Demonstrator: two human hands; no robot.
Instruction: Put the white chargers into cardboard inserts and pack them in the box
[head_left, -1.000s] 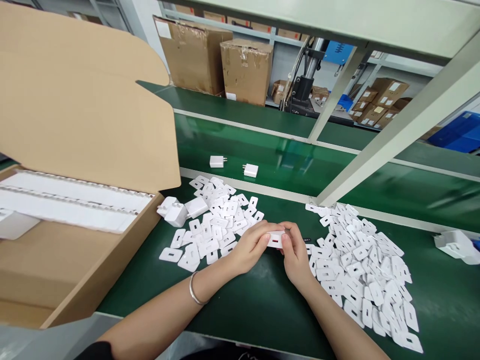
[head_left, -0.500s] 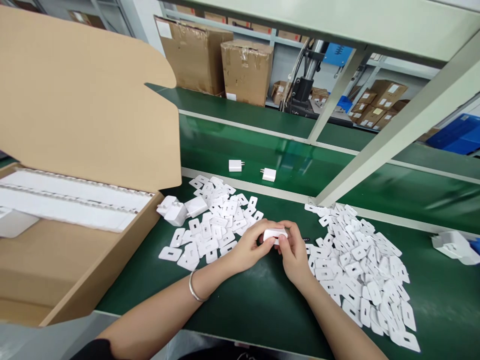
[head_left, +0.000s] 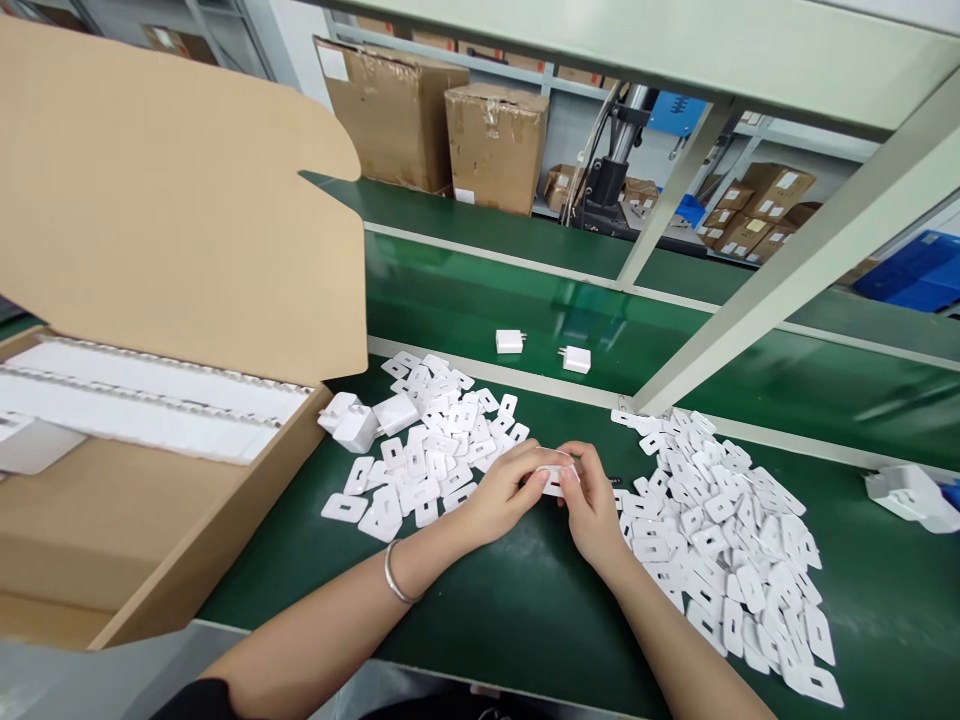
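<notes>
Turning the small white piece (head_left: 552, 484) so its slotted face shows again, where a plain side showed half a second ago, we hold it between left hand (head_left: 502, 494) and right hand (head_left: 595, 506) above the tabletop (head_left: 517, 610), grip closed on it, handling seemingly unfinished.

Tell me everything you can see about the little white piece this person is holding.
The small white piece looks like smooth plastic. A slot seems to show in the face toward the camera, though fingers cover much of it, so its full shape can't be told. It is held roughly crosswise above the green table, between two piles of white plates, pinched by the left grip and the right grip.
</notes>
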